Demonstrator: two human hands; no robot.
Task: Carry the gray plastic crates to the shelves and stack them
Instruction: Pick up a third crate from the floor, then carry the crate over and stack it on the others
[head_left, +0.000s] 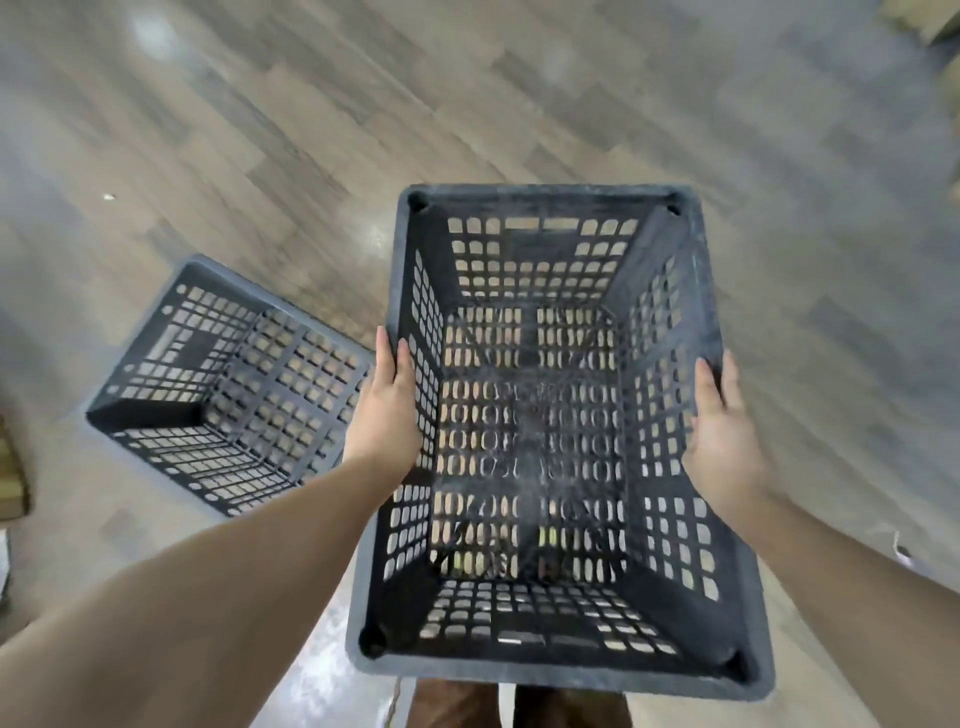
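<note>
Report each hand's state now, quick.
Left hand: grips the left rim of the held crate.
Right hand: grips the same crate's right rim.

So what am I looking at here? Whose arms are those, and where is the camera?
There is no machine here. A person wears a camera on the head, looking down, so you see their own two bare arms. The left hand and right hand each grip a long side of a dark gray slatted crate, which looks empty and is held up in front of the legs. A second crate of the same kind lies tilted on the wooden floor to the left. No shelves are in view.
</note>
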